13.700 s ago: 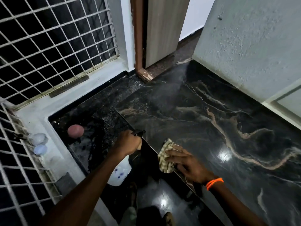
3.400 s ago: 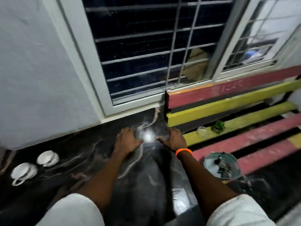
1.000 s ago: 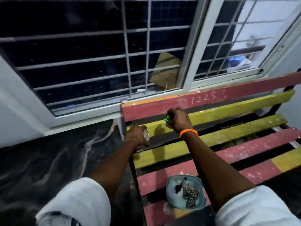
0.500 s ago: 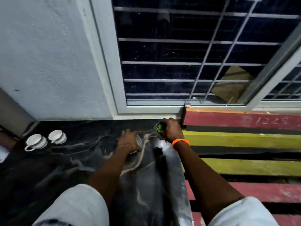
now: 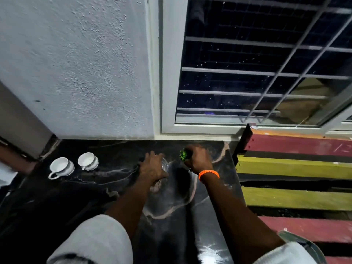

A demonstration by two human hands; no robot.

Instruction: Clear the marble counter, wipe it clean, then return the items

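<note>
Right hand (image 5: pixel 198 159) grips small green plant (image 5: pixel 183 154) over marble counter (image 5: pixel 114 180).

Home: marble counter (image 5: pixel 106 187), teacups (image 5: pixel 61 166), barred window (image 5: pixel 257 73).

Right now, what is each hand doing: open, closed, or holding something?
Left hand: grips a small clear glass cup on the black marble counter.
Right hand: grips a small green plant.
</note>
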